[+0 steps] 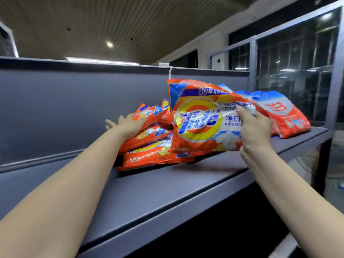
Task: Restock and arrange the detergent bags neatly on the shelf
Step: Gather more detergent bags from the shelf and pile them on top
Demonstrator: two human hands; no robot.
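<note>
Several orange detergent bags lie in a loose, slanting heap [149, 144] toward the back of the grey shelf [167, 192], and the neatness of the row depends on how the next one goes down. The right hand [256, 130] grips an upright Tide bag [202, 118] by its right edge, fingers curled over the front, its bottom just above or barely touching the shelf, directly in front of the heap. The left hand [128, 123] lies flat with straight fingers on the topmost bag of the heap, pressing or steadying it. Held by a single edge, the soft bag could sag or twist and land crooked; it could also slide off the glossy film of the heap, which may itself slump forward if the left hand lifts away. Further right, other bags [279, 114] in orange and blue lean together, well apart from the left hand. The held bag reads "Tide" in blue on a yellow and orange bullseye, "30" on a banner above, "99%" to the right, Chinese characters including 净白, and what looks like "508" at the bottom edge; the rest is too blurred to read.
</note>
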